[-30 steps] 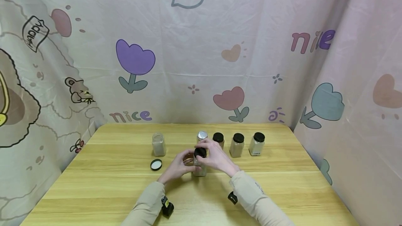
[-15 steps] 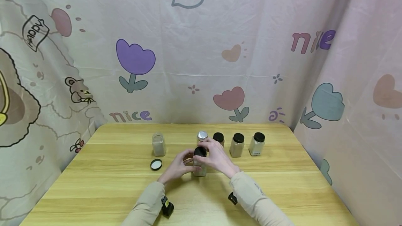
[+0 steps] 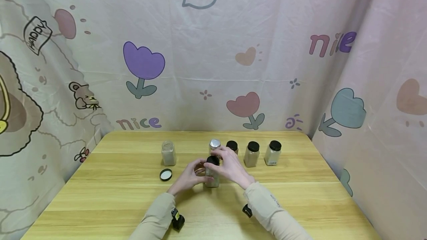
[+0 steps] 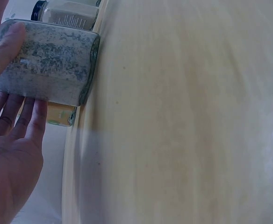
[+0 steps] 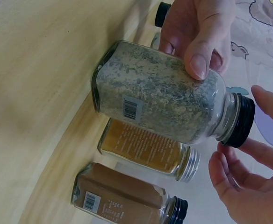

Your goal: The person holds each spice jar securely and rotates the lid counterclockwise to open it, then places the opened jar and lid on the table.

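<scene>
A glass spice jar (image 3: 212,183) with grey-green flaky contents stands upright between my two hands near the middle of the table. My left hand (image 3: 189,179) grips its body, thumb on one side and fingers on the other, as the left wrist view shows on the jar (image 4: 47,65). Around the black screw lid (image 5: 243,122) curl the fingers and thumb of my right hand (image 3: 230,164). In the right wrist view, the lid sits on the jar's neck, fingertips at its lower edge and the thumb close beside its top.
Behind the held jar stand a silver-lidded jar (image 3: 215,143) with yellow contents and a brown-filled jar (image 5: 127,193). Two more black-lidded jars (image 3: 251,155) stand to the right. On the left are a lidless jar (image 3: 168,155) and a loose black lid (image 3: 165,175), white inside up.
My right thumb has shifted slightly left around the near side of the lid, and the fingers have shifted a little with it. My left hand and the jar stay in place.
</scene>
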Tool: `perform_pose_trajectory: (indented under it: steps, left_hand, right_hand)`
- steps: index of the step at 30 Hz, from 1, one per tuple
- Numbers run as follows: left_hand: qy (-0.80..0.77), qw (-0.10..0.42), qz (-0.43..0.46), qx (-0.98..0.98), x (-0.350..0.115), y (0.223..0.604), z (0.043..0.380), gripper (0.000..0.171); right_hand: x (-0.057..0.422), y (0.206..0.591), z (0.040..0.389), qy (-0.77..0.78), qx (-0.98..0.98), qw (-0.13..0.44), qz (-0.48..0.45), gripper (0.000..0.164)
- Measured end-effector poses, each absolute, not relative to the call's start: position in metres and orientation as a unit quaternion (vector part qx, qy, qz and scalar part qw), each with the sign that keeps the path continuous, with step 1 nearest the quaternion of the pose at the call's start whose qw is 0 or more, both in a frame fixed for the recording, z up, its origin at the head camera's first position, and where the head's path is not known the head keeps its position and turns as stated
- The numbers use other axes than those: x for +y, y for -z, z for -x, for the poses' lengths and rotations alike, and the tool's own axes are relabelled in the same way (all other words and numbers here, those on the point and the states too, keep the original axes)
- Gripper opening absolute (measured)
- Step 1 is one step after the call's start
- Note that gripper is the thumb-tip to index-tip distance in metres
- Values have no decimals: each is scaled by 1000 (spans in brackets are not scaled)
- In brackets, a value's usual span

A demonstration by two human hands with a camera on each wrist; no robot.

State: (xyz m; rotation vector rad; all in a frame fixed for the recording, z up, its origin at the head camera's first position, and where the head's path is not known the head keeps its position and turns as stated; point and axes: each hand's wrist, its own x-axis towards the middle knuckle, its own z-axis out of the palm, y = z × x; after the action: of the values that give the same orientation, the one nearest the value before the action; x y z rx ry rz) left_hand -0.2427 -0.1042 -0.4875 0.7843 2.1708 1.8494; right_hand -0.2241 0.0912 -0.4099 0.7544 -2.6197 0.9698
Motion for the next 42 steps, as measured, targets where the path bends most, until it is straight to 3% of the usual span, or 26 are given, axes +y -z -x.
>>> perform_pose_trajectory:
  steps: [8, 15, 20, 24, 30, 37, 42]
  left_hand:
    - [-617, 89, -266, 735, -105, 487, 243, 55]
    - [-608, 81, -265, 744, -105, 489, 243, 54]
    - [-606, 85, -260, 747, -105, 489, 243, 56]
    - [-614, 88, -269, 737, -105, 488, 243, 56]
    - [-616, 86, -269, 736, -105, 489, 244, 54]
    - [-613, 81, -269, 739, -106, 490, 245, 52]
    - [-610, 84, -263, 743, -105, 489, 244, 53]
  right_hand:
    - [91, 406, 226, -317, -892, 134, -292, 32]
    - [94, 406, 223, -326, -885, 103, -315, 40]
    - [92, 410, 224, -310, -900, 133, -277, 46]
    - [90, 411, 225, -299, -905, 150, -264, 41]
    - [91, 408, 226, -315, -895, 128, -289, 35]
    - [94, 405, 223, -334, -885, 87, -311, 42]
    - [93, 408, 223, -331, -892, 108, -288, 48]
